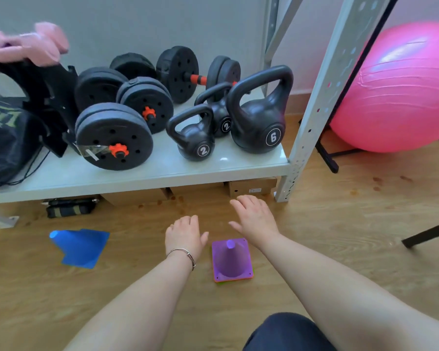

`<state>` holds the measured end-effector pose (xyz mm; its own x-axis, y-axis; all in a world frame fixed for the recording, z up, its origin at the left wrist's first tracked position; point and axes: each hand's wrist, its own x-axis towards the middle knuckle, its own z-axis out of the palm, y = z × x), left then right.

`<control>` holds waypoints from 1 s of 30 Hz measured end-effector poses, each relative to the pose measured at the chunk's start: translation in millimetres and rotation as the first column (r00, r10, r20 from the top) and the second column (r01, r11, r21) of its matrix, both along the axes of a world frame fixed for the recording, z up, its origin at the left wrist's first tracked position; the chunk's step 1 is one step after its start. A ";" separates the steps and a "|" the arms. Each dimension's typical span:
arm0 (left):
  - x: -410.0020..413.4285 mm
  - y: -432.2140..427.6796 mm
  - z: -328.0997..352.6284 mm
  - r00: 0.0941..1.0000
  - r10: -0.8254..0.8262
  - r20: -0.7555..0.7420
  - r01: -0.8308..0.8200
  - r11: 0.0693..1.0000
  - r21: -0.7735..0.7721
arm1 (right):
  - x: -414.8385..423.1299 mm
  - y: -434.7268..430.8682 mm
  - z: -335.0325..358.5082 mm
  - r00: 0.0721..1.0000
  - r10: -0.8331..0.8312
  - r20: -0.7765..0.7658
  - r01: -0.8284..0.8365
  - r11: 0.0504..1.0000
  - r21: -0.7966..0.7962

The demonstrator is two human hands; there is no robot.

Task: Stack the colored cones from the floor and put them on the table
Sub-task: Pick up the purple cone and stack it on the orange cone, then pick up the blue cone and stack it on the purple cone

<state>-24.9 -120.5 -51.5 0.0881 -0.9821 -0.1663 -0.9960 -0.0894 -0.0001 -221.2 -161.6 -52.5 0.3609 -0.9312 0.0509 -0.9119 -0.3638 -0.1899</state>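
A purple cone [231,260] stands upright on the wooden floor, with orange and green base edges showing under it, so it tops a small stack. A blue cone [80,247] lies on its side on the floor to the left. My left hand [185,234] hovers just left of the stack, fingers spread, holding nothing. My right hand [256,220] is above and to the right of the stack, also with fingers apart and empty. Neither hand touches a cone.
A low grey shelf [147,177] ahead carries black dumbbells [114,136] and kettlebells [260,117]. Cardboard boxes [251,187] sit under it. A pink exercise ball [401,89] is at the right, a black bag [5,140] at the left. A dark table leg [428,233] crosses the right edge.
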 end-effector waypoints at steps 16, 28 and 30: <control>92.2 15.4 83.6 0.974 0.204 0.102 -0.189 0.972 -0.141 | 88.4 4.6 63.8 0.994 -0.063 0.094 0.067 0.997 -0.039; 213.6 2.6 141.9 0.958 0.085 0.274 -0.022 0.974 -0.226 | 184.3 -11.4 87.7 0.994 0.023 0.109 -0.021 1.000 -0.024; 235.0 8.8 140.4 0.962 0.087 0.260 -0.026 0.973 -0.227 | 205.7 -12.4 87.8 0.991 0.051 0.120 -0.051 0.999 -0.001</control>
